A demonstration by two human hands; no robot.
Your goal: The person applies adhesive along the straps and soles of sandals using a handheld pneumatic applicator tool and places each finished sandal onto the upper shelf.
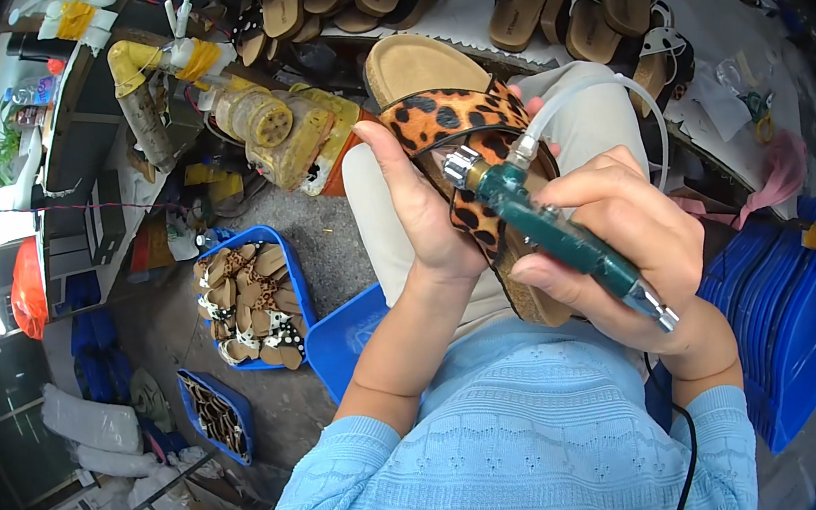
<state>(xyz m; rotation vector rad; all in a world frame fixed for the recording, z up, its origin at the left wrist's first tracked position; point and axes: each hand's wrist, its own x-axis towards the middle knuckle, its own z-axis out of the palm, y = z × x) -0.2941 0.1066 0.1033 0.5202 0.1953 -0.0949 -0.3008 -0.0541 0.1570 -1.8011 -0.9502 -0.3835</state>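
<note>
Cluttered workshop floor spreads below, with a blue bin (299, 286) of sandal parts at the left and rows of finished sandals (591, 7) on a bench beyond. Over the person's lap, the left hand (422, 203) wraps around a leopard-print sandal (452, 114), thumb pressed on its strap (the cork footbed faces up). The right hand (643, 238) is closed around a green handheld tool (552, 234), whose metal tip touches the strap; a clear hose (600, 82) loops from it.
</note>
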